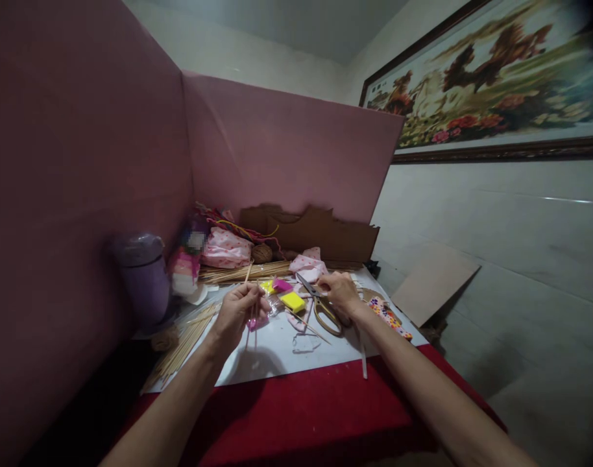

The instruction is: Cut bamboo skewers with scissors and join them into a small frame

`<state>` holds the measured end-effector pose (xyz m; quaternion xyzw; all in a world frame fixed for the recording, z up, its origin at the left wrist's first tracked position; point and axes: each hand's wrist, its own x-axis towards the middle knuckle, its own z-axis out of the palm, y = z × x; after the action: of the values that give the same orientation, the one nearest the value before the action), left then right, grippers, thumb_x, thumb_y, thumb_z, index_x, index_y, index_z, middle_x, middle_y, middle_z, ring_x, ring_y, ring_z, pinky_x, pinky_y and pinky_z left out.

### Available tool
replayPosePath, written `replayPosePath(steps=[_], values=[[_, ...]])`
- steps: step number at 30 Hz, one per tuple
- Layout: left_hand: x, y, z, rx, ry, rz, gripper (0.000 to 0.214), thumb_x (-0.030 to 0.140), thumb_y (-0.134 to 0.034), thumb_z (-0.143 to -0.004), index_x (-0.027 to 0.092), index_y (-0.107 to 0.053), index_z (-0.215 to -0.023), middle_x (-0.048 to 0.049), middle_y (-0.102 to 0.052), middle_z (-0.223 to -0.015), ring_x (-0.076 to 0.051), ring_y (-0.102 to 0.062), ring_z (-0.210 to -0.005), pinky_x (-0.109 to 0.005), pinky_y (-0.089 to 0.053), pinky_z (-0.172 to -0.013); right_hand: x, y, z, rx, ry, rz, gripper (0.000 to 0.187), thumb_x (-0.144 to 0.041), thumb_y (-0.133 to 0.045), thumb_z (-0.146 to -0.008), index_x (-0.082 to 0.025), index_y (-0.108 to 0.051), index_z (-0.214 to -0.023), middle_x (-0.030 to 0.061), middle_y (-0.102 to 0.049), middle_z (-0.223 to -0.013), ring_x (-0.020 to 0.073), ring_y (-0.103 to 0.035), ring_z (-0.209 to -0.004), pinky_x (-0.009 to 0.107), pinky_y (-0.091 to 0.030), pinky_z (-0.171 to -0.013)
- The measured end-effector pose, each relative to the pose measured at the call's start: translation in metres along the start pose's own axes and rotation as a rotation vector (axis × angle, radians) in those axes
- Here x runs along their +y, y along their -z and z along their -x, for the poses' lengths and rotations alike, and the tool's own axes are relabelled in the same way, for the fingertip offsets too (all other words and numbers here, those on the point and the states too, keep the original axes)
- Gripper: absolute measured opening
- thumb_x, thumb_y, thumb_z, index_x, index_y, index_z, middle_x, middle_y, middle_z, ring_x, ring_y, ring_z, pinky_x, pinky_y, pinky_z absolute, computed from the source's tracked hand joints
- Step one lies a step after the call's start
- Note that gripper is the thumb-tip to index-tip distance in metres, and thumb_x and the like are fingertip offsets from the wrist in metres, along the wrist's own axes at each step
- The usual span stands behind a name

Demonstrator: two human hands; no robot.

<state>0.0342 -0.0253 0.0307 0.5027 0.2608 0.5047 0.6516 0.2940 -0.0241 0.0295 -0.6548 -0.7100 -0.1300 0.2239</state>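
Observation:
My left hand (241, 311) is closed, thumb against fingers, around a thin wooden stick (249, 271) whose upper end pokes out above the fingers. My right hand (341, 292) has its fingers curled together beside the scissors (326, 314); whatever is in them is hidden. The scissors lie with dark blades pointing away and gold-coloured handles toward me. Between my hands are a yellow block (292, 301) and a magenta piece (281, 285) with crinkled clear wrapping. A loose stick (309, 326) and a clear plastic piece (306, 344) rest nearer me.
Bundled wooden sticks (189, 344) lie at left, near a purple lidded container (143, 279). Spotted pink fabric (227, 248), a ball of twine (262, 253) and torn cardboard (306, 227) are at the back. Flower-patterned material (388, 318) lies right. Red cloth (306, 415) covers the front edge.

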Motion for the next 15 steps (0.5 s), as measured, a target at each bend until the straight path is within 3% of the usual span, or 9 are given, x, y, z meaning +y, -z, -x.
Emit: replayPosePath(steps=[4,6,10,15], values=[[-0.001,0.002,-0.004,0.121,-0.125,-0.02,0.031,0.041,-0.068,-0.068,0.014,-0.054,-0.074,-0.0031,-0.067,-0.062,-0.011,-0.059,-0.055,-0.023,-0.044,-0.057,-0.026,-0.006,0.003,0.006,0.044,-0.092,0.018,-0.011,-0.053,-0.08,-0.016,-0.07,-0.084,0.0092,-0.067,-0.088,0.0179,-0.054,-0.083,0.028,-0.034,-0.071],[-0.002,0.003,-0.004,0.148,-0.2,-0.015,0.028,0.039,-0.068,-0.069,0.014,-0.055,-0.075,-0.0017,-0.066,-0.062,-0.011,-0.058,-0.056,-0.024,-0.044,-0.06,-0.053,-0.01,0.006,-0.043,0.123,-0.19,0.017,-0.017,-0.054,-0.083,-0.02,-0.071,-0.084,0.0037,-0.067,-0.085,0.0139,-0.056,-0.078,0.024,-0.037,-0.07],[-0.007,0.001,-0.003,0.145,-0.277,-0.049,0.024,0.034,-0.07,-0.068,0.014,-0.059,-0.076,-0.0006,-0.065,-0.063,-0.011,-0.058,-0.058,-0.023,-0.043,-0.059,-0.1,-0.021,0.017,-0.135,0.271,-0.788,0.013,-0.022,-0.059,-0.08,-0.016,-0.069,-0.085,0.0025,-0.066,-0.083,0.0118,-0.057,-0.074,0.021,-0.041,-0.068],[-0.01,0.001,-0.002,0.089,-0.279,-0.195,0.025,0.034,-0.071,-0.065,0.012,-0.064,-0.076,-0.0029,-0.067,-0.066,-0.011,-0.056,-0.057,-0.024,-0.043,-0.058,-0.116,-0.039,0.034,-0.123,0.203,-1.048,0.017,-0.02,-0.053,-0.082,-0.014,-0.063,-0.069,-0.0008,-0.057,-0.062,0.01,-0.051,-0.058,0.02,-0.04,-0.057]])
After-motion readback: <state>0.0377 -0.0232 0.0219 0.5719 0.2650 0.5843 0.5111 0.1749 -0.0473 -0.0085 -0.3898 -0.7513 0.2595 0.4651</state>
